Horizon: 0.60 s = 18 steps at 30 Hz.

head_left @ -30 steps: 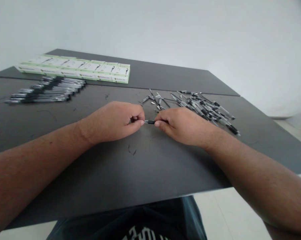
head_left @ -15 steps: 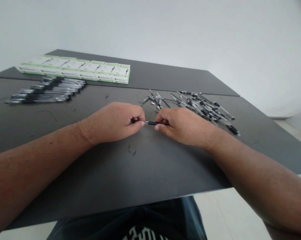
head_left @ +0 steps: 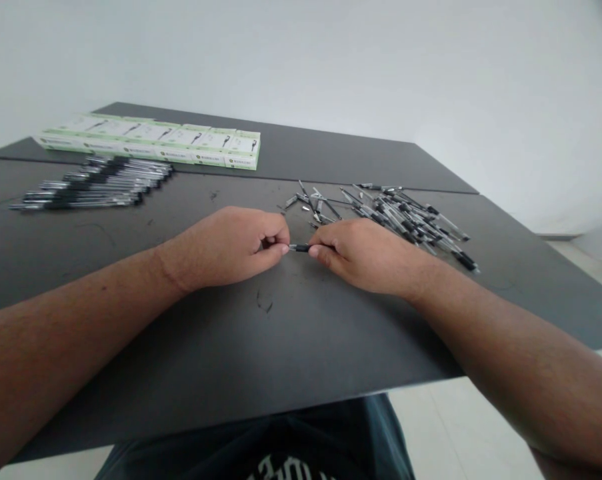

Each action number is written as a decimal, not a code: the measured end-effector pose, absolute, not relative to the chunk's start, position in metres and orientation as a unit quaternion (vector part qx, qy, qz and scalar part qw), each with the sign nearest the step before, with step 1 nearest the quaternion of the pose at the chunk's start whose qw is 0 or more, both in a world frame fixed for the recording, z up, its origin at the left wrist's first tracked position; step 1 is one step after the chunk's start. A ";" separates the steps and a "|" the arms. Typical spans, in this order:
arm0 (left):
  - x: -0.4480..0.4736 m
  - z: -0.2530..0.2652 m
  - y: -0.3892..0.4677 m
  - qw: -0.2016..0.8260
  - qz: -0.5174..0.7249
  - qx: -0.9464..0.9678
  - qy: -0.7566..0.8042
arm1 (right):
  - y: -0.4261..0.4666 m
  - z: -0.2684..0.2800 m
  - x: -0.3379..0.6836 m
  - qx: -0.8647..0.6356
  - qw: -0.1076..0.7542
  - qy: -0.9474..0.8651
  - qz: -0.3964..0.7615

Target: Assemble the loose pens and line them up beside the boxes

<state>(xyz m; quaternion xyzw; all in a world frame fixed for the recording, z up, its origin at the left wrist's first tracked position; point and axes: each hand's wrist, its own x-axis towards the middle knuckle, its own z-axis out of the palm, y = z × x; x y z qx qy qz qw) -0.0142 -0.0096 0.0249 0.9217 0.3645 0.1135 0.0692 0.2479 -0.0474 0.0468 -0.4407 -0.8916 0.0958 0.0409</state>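
A pen with a black grip and a light tip is held level between my two hands, low over the table. My left hand pinches its pale tip end with thumb and forefinger. Wrapped round the dark body is my right hand, its fingers closed, hiding the rest of the pen. Just beyond my right hand lies a loose pile of clear and black pen parts. Small pieces and thin refills are scattered left of that pile.
Green-and-white boxes stand in a row at the back left. In front of them lies a stack of pens set side by side. The dark table has a seam across it, and its front edge is near my lap.
My right hand has shifted very slightly left along the pen, so a little less of the black grip shows. My left hand keeps its pinch on the tip.
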 end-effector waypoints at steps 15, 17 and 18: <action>-0.014 0.025 -0.010 0.079 0.120 0.922 0.359 | -0.049 0.049 0.248 -0.467 0.071 -0.875 0.109; -0.014 0.026 -0.010 0.076 0.119 0.922 0.360 | -0.049 0.049 0.248 -0.470 0.058 -0.875 0.098; -0.014 0.026 -0.010 0.074 0.117 0.922 0.361 | -0.049 0.049 0.248 -0.466 0.047 -0.879 0.093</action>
